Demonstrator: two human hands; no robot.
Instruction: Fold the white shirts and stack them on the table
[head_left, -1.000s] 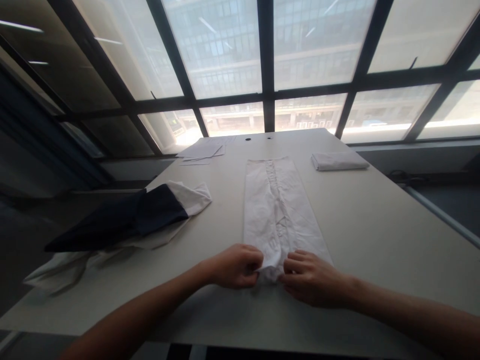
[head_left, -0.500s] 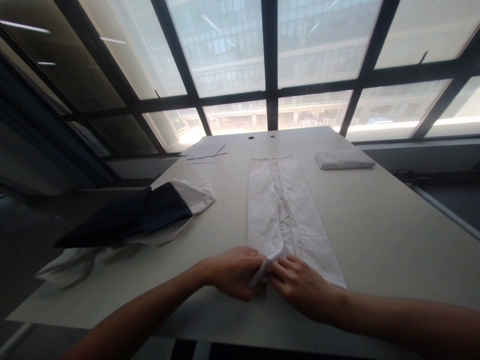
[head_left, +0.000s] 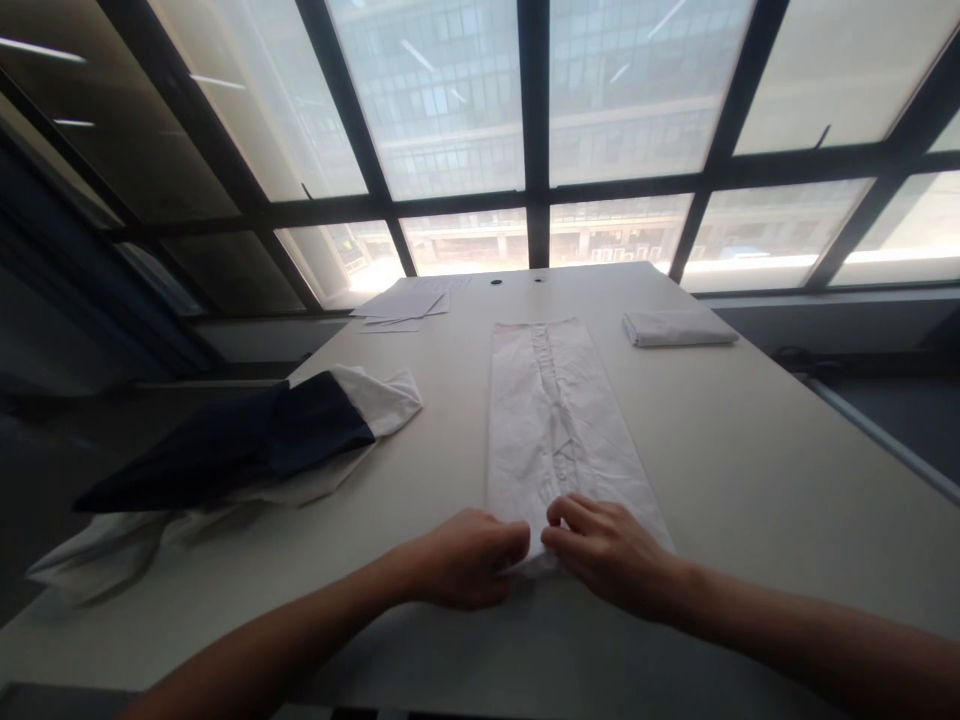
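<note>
Cloth (head_left: 517, 420): lowered at near edge since half a second ago; lying on desk (head_left: 750, 450), gathered lengthwise; could skew if pulled unevenly.
Left hand (head_left: 478, 558): apparently pinching near edge.
Right hand (head_left: 609, 555): narrow grip, hold unclear; could slip if loose.

The long cloth (head_left: 517, 400) in the middle is plain white, a puckered strip making fine grey-shadowed ripples down its length. At left, a solid navy cloth (head_left: 319, 420) lies against a white piece (head_left: 394, 400), with a pale greyish-white fabric (head_left: 112, 555) beneath. The folded cloth (head_left: 679, 330) at far right is plain off-white. The bench (head_left: 442, 440) is a uniform off-white, the papers (head_left: 401, 305) white. Black window bars (head_left: 535, 110) grid the far side, framing panes (head_left: 435, 110) of hazy blue-white; the curtain (head_left: 67, 210) at left is dark blue.
</note>
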